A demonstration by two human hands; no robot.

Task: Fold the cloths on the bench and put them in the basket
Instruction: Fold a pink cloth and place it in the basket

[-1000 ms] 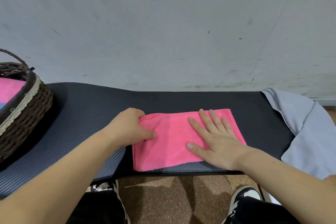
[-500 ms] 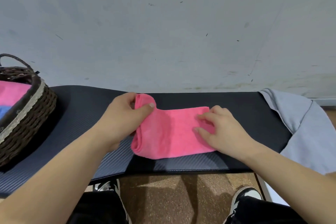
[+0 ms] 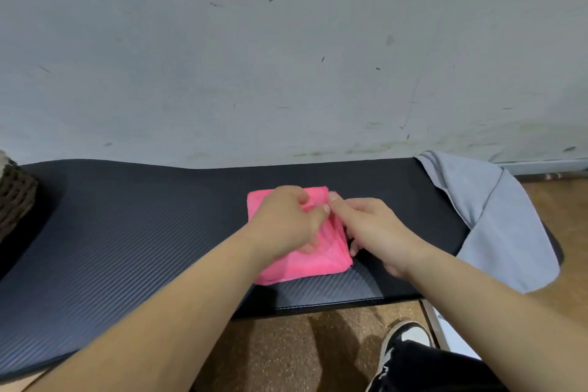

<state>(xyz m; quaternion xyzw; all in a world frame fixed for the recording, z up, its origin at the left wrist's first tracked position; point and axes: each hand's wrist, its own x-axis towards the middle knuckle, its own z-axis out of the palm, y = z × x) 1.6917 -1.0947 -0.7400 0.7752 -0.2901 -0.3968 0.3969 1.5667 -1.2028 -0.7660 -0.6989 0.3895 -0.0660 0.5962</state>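
pink cloth [image 3: 302,267] folded, hands [image 3: 283,223] [image 3: 375,229] pinching right edge

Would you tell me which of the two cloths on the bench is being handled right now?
The pink cloth, folded, with the left hand and right hand on it; the grey cloth hangs untouched over the right end of the bench.

**Covered, cropped, out of sight**

Cropped by the left edge of the frame: the basket [image 3: 14,197], down to a strip of brown weave, inside unseen. Covered across its middle and right edge by the left hand [image 3: 283,223] and right hand [image 3: 372,229]: the pink cloth [image 3: 302,267]. Buried under the grey cloth [image 3: 496,219] at right: the table [image 3: 127,232] end. Half covered by a dark trouser leg [image 3: 423,369], lower right: a shoe [image 3: 404,339].
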